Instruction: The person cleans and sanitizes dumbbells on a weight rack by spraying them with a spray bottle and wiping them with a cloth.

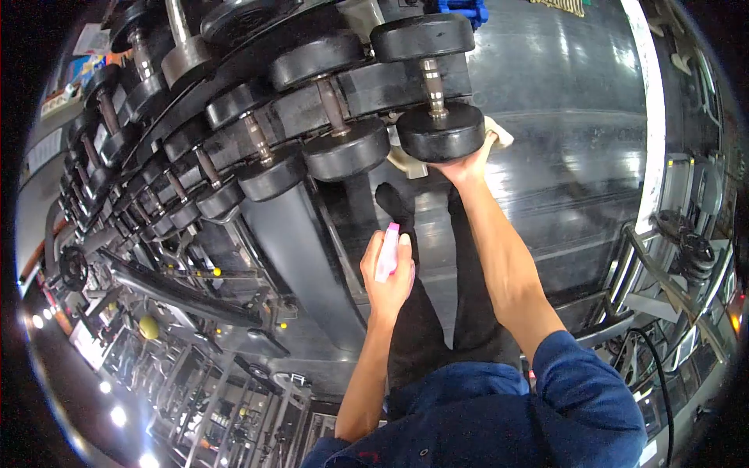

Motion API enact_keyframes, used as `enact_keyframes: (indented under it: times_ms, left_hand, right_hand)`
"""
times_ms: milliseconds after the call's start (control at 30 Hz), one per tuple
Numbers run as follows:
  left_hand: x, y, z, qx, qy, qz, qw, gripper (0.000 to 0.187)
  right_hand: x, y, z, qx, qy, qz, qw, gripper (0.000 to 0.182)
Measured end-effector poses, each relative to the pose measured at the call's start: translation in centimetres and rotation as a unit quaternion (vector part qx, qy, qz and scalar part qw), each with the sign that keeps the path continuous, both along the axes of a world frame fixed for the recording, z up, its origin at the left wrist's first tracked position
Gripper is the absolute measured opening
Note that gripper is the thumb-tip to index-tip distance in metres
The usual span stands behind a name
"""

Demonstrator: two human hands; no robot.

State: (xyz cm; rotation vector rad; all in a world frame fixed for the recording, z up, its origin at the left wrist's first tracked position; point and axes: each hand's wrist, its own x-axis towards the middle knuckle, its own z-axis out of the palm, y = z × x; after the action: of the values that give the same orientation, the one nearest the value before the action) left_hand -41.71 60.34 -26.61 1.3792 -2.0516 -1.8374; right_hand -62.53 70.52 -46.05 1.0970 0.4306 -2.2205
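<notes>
My left hand [386, 273] is closed around a pink and white object [388, 253], perhaps a spray bottle top, held low in front of my legs. My right hand [468, 165] reaches up to the near end of a black dumbbell [441, 132] at the right end of the rack. A pale cloth [498, 134] shows beside that hand, against the dumbbell's right side. The dumbbell hides most of my right fingers. Its metal handle [433, 87] points away from me.
More black dumbbells [346, 148] line the rack toward the left, with an upper row behind. A padded bench [292, 257] lies left of my legs. Blue object [464, 9] at the top; weight machines [671, 288] at the right.
</notes>
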Motion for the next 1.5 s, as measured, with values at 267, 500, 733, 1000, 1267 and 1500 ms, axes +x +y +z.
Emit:
enact_keyframes:
  times_ms: [267, 500, 733, 1000, 1267, 1500]
  left_hand:
    - [-0.1, -2.0, 1.1, 0.02, -0.01, -0.011, 1.0, 0.015]
    - [-0.4, -3.5, 2.0, -0.009, 0.01, -0.049, 0.999, 0.022]
    - [-0.4, -6.8, 4.2, -0.001, 0.049, -0.053, 0.997, 0.025]
    - [-1.3, -11.9, 7.1, -0.04, 0.08, -0.071, 0.993, 0.022]
    - [-6.0, -12.5, 6.5, -0.095, 0.09, -0.08, 0.988, 0.02]
    - [-10.0, -8.8, 6.3, -0.1, 0.057, -0.014, 0.993, 0.022]
  right_hand:
    - [-0.2, -0.9, -6.4, -0.021, -0.009, -0.054, 0.998, 0.054]
    - [1.2, -2.1, 1.3, 0.056, -0.082, -0.119, 0.988, 0.051]
    - [4.8, 1.8, 8.0, 0.144, 0.037, -0.018, 0.989, 0.041]
    - [-2.0, 0.4, 21.9, 0.426, 0.126, 0.063, 0.894, 0.057]
    - [-12.0, -9.7, 14.4, 0.696, 0.519, 0.221, 0.444, 0.067]
    - [-15.8, -14.7, 14.1, 0.565, 0.706, 0.424, 0.051, 0.037]
